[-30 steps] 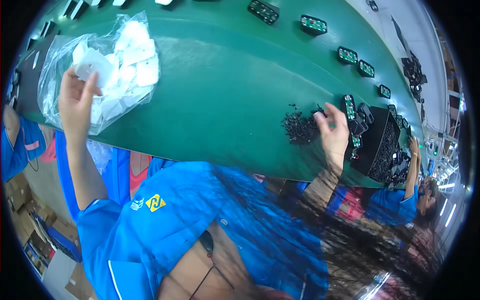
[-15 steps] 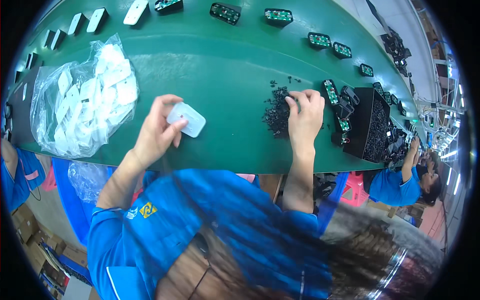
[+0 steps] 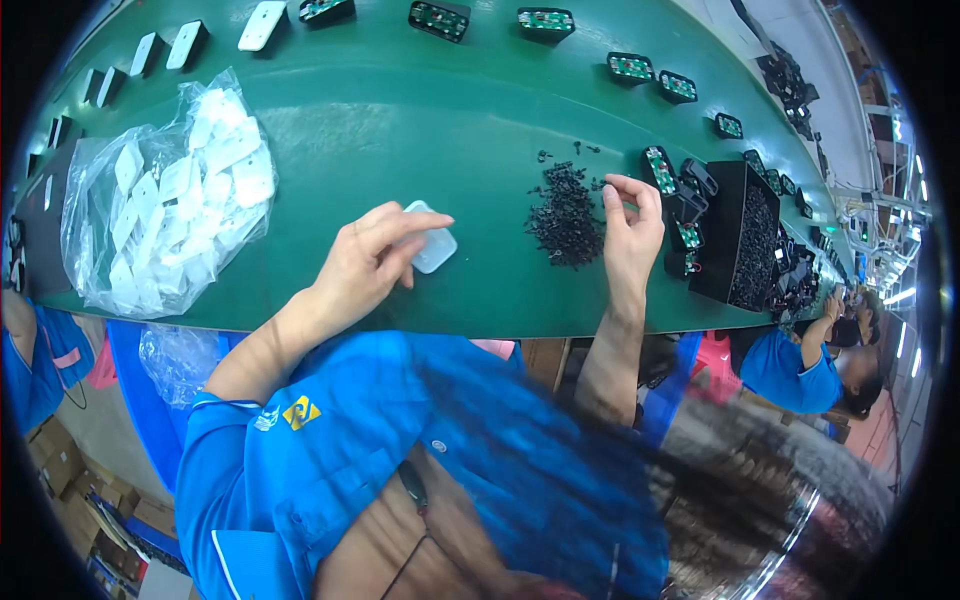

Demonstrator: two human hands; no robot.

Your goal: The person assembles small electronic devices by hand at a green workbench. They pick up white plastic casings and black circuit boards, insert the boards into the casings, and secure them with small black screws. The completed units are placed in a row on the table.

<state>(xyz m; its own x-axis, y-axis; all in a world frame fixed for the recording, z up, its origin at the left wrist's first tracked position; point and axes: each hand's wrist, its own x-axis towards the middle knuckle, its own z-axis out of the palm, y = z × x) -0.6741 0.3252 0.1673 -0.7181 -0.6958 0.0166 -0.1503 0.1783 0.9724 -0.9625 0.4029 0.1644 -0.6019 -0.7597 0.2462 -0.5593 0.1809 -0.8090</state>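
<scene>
A translucent white plastic cover [image 3: 437, 251] with rounded corners is at the middle of the green table. My left hand [image 3: 368, 258] is closed on its left side, the index finger stretched across its upper part and hiding some of it. My right hand [image 3: 634, 235] is at the right edge of a pile of small black parts [image 3: 563, 220]. Its thumb and index finger are pinched together at a tiny black part [image 3: 598, 184], too small to make out exactly. A few loose black parts lie just beyond the pile.
A clear bag [image 3: 170, 200] of white covers lies at left. Black housings with green circuit boards [image 3: 546, 22] line the far side; more sit right of my right hand, beside a black box [image 3: 735, 240] of small black parts. A co-worker [image 3: 800, 370] sits at far right.
My left hand has moved right with the white cover and turned so its back faces up. My right hand has drawn slightly right, off the pile, with thumb and index finger pinched.
</scene>
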